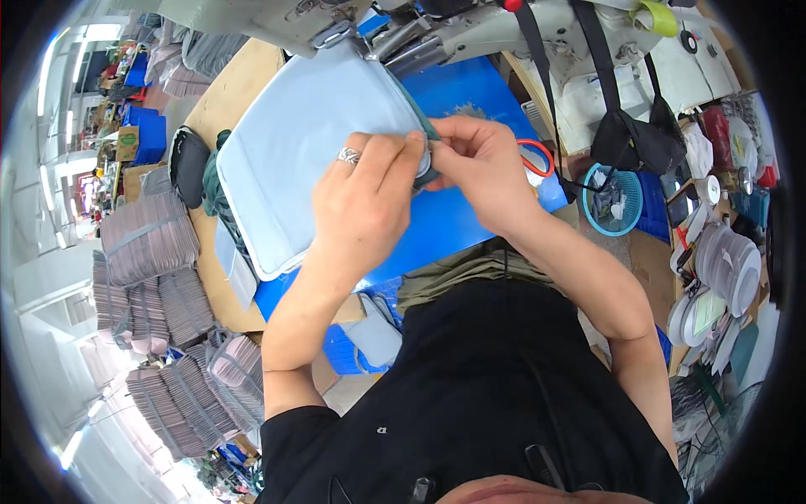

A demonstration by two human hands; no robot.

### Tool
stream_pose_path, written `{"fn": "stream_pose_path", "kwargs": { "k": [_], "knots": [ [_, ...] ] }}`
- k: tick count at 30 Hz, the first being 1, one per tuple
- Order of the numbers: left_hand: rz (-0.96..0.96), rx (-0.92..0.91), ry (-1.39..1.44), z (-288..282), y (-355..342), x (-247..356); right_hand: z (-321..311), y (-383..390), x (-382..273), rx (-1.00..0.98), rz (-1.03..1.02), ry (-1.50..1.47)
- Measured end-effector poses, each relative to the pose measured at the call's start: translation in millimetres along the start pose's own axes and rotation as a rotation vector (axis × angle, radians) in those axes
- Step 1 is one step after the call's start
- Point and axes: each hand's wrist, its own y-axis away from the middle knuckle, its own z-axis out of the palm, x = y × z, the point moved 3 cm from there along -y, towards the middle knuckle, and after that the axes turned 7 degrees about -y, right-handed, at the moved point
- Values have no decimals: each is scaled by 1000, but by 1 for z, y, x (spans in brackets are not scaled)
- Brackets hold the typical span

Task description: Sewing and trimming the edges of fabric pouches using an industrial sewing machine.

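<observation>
A light blue panel with rounded corners and a pale edging (294, 143) lies tilted under the metal sewing machine (403, 50). My left hand (363, 197) rests on its right part, a ring on one finger, its fingertips closed on the panel's edge. Against them my right hand (487, 168) pinches the same edge, where a dark green strip (414, 102) runs along the panel. A small grey rounded bit shows between the two hands; most of it is hidden by the fingers. Just right of my right hand lie scissors with a red-orange handle (550, 158).
Under the panel is a blue work surface (495, 88) with a wooden table (239, 76) at its left. A dark rounded piece (189, 166) and green cloth (216, 189) lie there. To the right stands a light blue basket (634, 204) of scraps; bundled stacks (151, 239) fill the left.
</observation>
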Motion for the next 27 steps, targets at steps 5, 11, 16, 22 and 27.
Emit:
{"fn": "stream_pose_path", "kwargs": {
  "k": [5,11,16,22,27],
  "knots": [
    [110,-56,-65,12,-11,-30,13,-29,1,-53,21,-43],
    [79,-181,-112,11,-33,-57,26,-62,5,-19,-19,-177],
    [48,-176,-124,7,-38,-71,34,-68,1,91,-14,-210],
    [-136,-543,-193,-6,-6,-104,35,-74,2,133,-87,-104],
    [-24,-466,-153,-16,-10,-92,45,-64,-2,167,-131,207]
  ]
}}
